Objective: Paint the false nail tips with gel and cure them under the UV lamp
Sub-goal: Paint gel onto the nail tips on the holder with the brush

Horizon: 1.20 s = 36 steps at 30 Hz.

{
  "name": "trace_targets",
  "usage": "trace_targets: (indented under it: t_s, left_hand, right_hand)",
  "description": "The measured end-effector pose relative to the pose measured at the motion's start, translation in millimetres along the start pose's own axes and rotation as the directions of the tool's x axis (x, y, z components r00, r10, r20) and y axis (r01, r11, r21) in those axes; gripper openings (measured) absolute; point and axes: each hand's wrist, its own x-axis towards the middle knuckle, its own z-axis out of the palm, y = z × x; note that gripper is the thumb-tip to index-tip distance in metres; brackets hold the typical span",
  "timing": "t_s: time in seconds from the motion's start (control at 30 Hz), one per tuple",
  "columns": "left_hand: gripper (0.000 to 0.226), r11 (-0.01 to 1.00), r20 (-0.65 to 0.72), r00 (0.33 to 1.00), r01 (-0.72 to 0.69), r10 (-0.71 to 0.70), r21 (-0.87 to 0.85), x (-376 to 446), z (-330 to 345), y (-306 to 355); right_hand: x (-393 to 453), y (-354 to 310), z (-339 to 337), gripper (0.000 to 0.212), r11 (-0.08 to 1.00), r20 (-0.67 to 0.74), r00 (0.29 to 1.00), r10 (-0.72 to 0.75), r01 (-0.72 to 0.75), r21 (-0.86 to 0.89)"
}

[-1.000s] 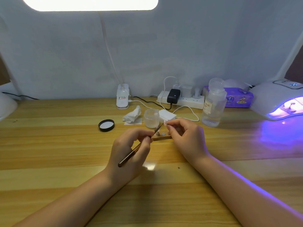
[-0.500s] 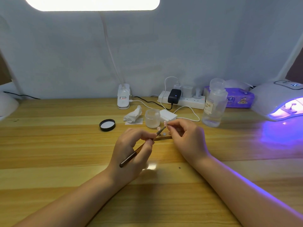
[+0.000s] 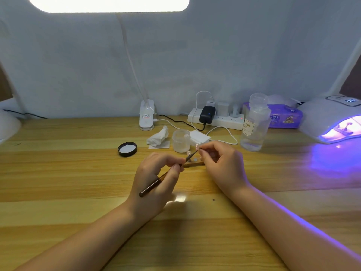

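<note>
Two hands work above the wooden table (image 3: 58,173). From left: black jar lid (image 3: 127,149); left hand (image 3: 156,182) pinching a brush (image 3: 166,174), bristles touching a nail tip (image 3: 197,147) pinched by the right hand (image 3: 222,165); open gel jar (image 3: 181,141) just behind; lit UV lamp (image 3: 330,120) far right.

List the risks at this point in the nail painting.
The open gel jar stands uncapped just behind the brush in the left hand; a stray stroke may tip it. The nail tip pinched by the right hand is tiny, so gel may smear onto fingers. The lit UV lamp might thicken exposed gel.
</note>
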Motion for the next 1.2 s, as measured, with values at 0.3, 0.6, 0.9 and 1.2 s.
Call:
trace_targets:
  t_s: [0.3, 0.6, 0.9, 1.2]
  left_hand:
    - [0.024, 0.999, -0.006, 1.0, 0.025, -0.025, -0.022, 1.0, 1.5, -0.2]
    - [0.029, 0.989, -0.019, 0.996, 0.083, -0.086, -0.124, 0.5, 0.8, -0.4]
    - [0.029, 0.966, 0.051, 0.989, 0.149, -0.141, -0.213, -0.5, 1.1, -1.8]
    - [0.023, 0.949, 0.026, 0.985, 0.169, -0.169, -0.265, 1.6, 0.8, -3.7]
  right_hand:
    - [-0.7, -0.1, 0.2, 0.013, 1.0, 0.025, 1.0, 0.017, -0.018, 0.025]
    - [0.1, 1.0, -1.0, 0.014, 0.991, 0.039, 0.996, 0.076, -0.08, 0.108]
    - [-0.2, 0.4, 0.3, 0.012, 0.989, 0.065, 0.994, 0.084, -0.091, 0.118]
    - [-1.0, -1.9, 0.2, 0.009, 0.975, 0.095, 0.989, 0.11, -0.126, 0.183]
